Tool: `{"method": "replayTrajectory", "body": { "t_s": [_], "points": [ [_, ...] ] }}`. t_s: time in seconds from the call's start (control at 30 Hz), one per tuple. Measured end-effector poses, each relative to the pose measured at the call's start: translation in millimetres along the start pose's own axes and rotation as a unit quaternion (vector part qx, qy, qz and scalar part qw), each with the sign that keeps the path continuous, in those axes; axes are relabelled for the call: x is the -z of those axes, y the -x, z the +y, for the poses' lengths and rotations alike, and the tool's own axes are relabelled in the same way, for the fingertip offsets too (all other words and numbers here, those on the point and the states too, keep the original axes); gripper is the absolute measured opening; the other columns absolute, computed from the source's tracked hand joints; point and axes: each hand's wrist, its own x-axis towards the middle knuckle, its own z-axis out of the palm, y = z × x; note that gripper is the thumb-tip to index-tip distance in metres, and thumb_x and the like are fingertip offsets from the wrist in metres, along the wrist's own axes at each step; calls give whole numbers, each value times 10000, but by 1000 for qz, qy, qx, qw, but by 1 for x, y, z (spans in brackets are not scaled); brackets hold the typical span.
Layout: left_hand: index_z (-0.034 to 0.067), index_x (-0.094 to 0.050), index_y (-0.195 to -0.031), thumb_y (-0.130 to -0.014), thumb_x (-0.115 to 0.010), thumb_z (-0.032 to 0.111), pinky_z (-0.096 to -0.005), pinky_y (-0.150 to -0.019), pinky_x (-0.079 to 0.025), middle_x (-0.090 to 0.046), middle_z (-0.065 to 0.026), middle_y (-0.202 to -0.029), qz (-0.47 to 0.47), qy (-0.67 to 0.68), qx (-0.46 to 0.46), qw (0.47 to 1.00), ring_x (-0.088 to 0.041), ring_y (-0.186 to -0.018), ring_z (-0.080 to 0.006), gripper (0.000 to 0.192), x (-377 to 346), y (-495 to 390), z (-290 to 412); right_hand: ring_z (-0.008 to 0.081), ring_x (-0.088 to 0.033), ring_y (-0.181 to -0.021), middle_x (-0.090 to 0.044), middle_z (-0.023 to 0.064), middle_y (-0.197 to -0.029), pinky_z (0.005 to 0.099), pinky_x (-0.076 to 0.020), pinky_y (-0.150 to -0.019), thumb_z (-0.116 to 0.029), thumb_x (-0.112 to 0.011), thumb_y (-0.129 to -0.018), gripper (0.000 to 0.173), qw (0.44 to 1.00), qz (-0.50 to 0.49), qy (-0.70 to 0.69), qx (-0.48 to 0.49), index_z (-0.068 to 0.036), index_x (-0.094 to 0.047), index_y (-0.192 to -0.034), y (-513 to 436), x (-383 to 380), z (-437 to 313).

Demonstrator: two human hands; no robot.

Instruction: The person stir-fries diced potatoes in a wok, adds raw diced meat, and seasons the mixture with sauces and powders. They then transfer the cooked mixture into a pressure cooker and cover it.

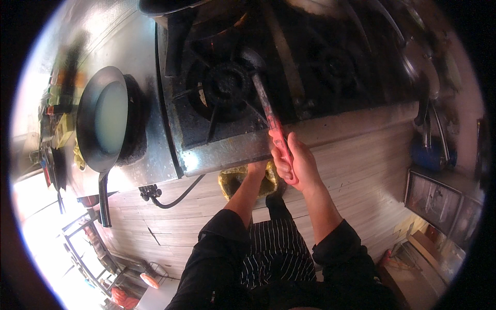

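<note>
My right hand (296, 164) grips the red handle of a long gas lighter (276, 126). Its dark shaft slants up over the stove, and the tip is by the right side of a black cast-iron burner (228, 83). Below the front edge of the stove (224, 153), my left hand (257, 167) reaches inward; its fingers are hidden under that edge, so what they touch does not show. I cannot make out a flame at the burner.
A frying pan (87, 128) holding pale liquid stands on the steel counter (155, 162) at left, handle jutting past the edge. Another pan (170, 6) is at the back. Below my hands is a yellow-lined bin (226, 186). A black hose (182, 195) hangs under the counter.
</note>
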Motion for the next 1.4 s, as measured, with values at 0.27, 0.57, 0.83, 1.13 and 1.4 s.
{"method": "replayTrajectory", "body": {
  "t_s": [0.27, 0.57, 0.83, 1.13, 1.4],
  "points": [
    [98, -649, -1170, -1022, -584, 277, -346, -835, -515, -657, -65, -1092, 6, 0, 50, 999, -610, -953, -197, 242, 2, 4, -3, 52, -399, -491, -539, 22, -786, 206, -313, -410, -635, -476, -1012, 724, 1000, -13, 18, -15, -37, -513, -1418, 6, 2, -1],
    [96, -640, -1142, -1018, -543, 353, -377, -830, -503, -665, -92, -1057, -14, -319, -10, 947, -622, -935, -242, 302, 2, -28, -56, 42, -366, -467, -555, -10, -759, 210, -237, -382, -629, -507, -1008, 545, 1000, -1, 5, -12, -129, -557, -1217, 10, 2, 6],
    [143, -600, -1173, -1054, -473, 368, -324, -846, -484, -609, -26, -1064, 2, -325, 27, 945, -572, -968, -182, 284, -9, -17, -31, 42, -373, -484, -561, -11, -795, 210, -253, -398, -626, -509, -1008, 577, 1000, 1, -10, -4, -113, -548, -1268, 9, 3, 8],
    [138, -576, -1211, -1066, -453, 362, -327, -882, -479, -603, -33, -1115, 31, -134, -8, 990, -565, -1017, -208, 294, -6, -19, -49, 37, -372, -491, -545, 2, -803, 196, -279, -405, -596, -499, -1026, 657, 1000, -14, -11, 7, -77, -490, -1428, 7, 2, 6],
    [120, -576, -1210, -1065, -466, 367, -335, -891, -482, -608, -47, -1140, -13, -314, 9, 949, -564, -1008, -224, 308, -2, -22, -43, 35, -376, -495, -554, -4, -801, 196, -276, -402, -583, -501, -1032, 627, 1000, -21, -5, 6, -90, -501, -1420, 6, 1, 4]
  ]
}}
